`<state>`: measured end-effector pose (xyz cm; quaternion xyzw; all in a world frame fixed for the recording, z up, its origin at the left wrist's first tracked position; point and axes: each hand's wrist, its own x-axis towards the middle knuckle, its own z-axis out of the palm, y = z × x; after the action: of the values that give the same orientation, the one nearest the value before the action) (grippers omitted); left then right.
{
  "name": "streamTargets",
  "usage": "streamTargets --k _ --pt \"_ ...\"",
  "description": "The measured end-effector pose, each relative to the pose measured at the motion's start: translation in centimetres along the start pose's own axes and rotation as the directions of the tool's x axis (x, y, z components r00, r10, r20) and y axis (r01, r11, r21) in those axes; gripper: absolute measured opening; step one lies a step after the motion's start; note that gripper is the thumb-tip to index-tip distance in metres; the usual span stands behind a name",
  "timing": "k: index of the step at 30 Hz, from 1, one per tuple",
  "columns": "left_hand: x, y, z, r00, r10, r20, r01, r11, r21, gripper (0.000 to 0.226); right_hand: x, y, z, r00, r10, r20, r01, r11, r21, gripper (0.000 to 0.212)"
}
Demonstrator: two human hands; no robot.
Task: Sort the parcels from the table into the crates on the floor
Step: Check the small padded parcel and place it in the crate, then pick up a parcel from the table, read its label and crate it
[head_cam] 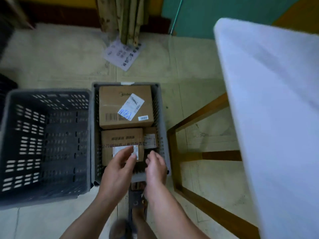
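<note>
The left grip [119, 167] hangs open with relaxed fingers over a small box [120, 140]; the right grip [156, 167], loosely curled, holds nothing just beside it. That box lies in the right crate [163, 135] on the floor with a big box [124, 107] and a third parcel [150, 139]. The left crate [48, 91] stands alongside and the worktop [267, 100] to the right.

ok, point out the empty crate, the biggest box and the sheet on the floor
empty crate [25, 144]: head view, left inner wall.
biggest box [112, 99]: head view, bare top face.
sheet [120, 54]: head view, its middle.
</note>
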<state>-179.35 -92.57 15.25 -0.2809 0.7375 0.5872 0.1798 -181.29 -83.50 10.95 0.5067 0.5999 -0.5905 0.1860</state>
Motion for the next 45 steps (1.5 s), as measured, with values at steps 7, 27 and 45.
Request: streamTargets --k 7,27,45 --pt "-11.4 7.8 -1.4 0.999 0.043 -0.020 -0.047 0.958 -0.282 0.025 -13.9 -4.2 -8.1 0.943 -0.277 0.183 0.267 0.961 0.076 0.017" --pt "-28.4 21.7 23.5 0.977 0.141 0.162 -0.082 0.941 -0.329 0.021 -15.2 -13.9 -45.4 0.851 -0.524 0.035 0.516 0.847 0.131 0.016" --pt "-28.5 28.1 35.9 0.965 0.076 0.252 -0.012 0.970 -0.244 0.024 -10.9 -21.6 -57.3 0.870 -0.493 -0.016 0.493 0.868 0.066 0.012"
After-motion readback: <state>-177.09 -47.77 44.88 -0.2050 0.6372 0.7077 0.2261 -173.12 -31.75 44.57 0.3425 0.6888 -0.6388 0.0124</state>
